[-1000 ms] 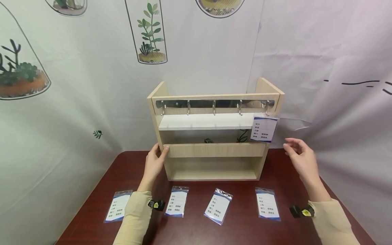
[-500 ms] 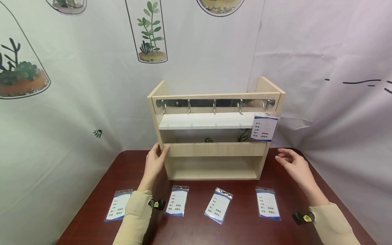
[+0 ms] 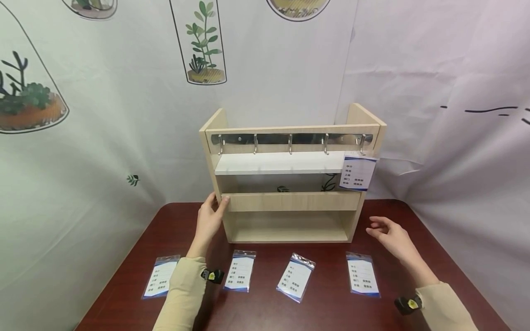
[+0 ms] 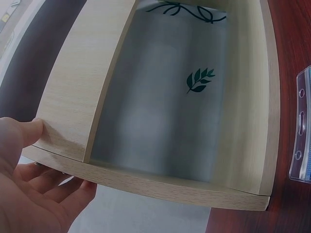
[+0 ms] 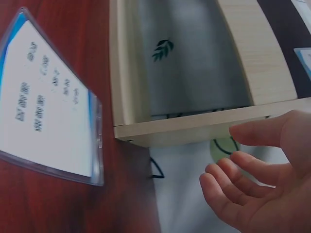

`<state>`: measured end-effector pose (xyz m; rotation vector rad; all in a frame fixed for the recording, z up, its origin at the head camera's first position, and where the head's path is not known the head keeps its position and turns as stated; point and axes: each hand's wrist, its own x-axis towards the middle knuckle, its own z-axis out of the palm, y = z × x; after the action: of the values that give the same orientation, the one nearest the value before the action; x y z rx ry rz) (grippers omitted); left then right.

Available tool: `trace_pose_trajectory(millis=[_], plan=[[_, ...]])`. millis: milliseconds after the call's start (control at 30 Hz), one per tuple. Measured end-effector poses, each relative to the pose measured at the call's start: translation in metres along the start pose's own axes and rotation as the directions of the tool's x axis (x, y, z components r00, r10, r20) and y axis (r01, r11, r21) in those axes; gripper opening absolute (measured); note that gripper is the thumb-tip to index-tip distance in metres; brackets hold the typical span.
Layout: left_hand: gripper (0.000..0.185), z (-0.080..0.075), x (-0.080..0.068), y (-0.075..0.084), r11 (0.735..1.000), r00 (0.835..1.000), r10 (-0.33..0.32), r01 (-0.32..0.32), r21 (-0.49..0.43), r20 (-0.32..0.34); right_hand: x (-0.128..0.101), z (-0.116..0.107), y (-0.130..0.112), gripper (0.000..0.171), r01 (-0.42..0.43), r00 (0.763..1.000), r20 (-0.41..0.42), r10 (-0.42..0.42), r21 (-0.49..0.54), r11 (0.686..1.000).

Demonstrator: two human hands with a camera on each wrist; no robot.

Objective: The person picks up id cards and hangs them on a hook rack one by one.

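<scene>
While your left hand (image 3: 210,219) steadies the wooden rack (image 3: 290,179) by its left side panel, thumb on the front edge and fingers wrapped behind, your right hand (image 3: 389,234) hangs free just off the rack's lower right corner, fingers loosely spread and grasping nothing. By the look of it, you are between hangings: one badge is on the rail and the next is yet to be picked. The badge nearest that free hand is the rightmost badge on the worktop (image 3: 362,274), so the next move probably calls for you to pinch it by its clear slotted top, lift it, and thread the slot over a bare hook while the left hand braces the rack.

The rack stands upright at the back of the dark red worktop (image 3: 327,308), against the plant-printed curtain (image 3: 103,115). It is pale wood with an open back, a white shelf (image 3: 277,163) in the upper part and an open compartment below. Across its top front runs a metal hook rail (image 3: 290,139) with five hooks. The hung badge (image 3: 357,171) dangles from the rightmost hook, slightly tilted; the other four hooks are bare.

Four badges lie flat in a row in front of the rack, well apart from each other: the rightmost, a middle badge (image 3: 296,277), a second badge (image 3: 240,271) beside your left wrist, and the far left badge (image 3: 160,277). Each is a white card with blue edging in a clear sleeve.
</scene>
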<state>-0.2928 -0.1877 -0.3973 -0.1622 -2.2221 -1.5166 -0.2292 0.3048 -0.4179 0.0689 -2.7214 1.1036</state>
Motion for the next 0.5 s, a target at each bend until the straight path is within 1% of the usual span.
trace_pose_trajectory(millis=[233, 367, 500], plan=[[0.057, 0.001, -0.001, 0.002, 1.0, 1.0, -0.002, 0.002, -0.001, 0.001, -0.008, 0.01, 0.011, 0.052, -0.021, 0.997, 0.071, 0.021, -0.003, 1.0], [0.057, 0.001, 0.0, 0.003, 1.0, 1.0, 0.009, -0.009, -0.003, 0.004, -0.011, 0.015, 0.017, 0.052, -0.036, 0.992, 0.117, 0.037, -0.012, 0.999], [0.058, -0.001, -0.001, 0.003, 1.0, 1.0, 0.002, -0.002, -0.006, 0.0, -0.013, 0.019, 0.022, 0.054, -0.06, 0.986, 0.158, 0.061, -0.013, 0.998]])
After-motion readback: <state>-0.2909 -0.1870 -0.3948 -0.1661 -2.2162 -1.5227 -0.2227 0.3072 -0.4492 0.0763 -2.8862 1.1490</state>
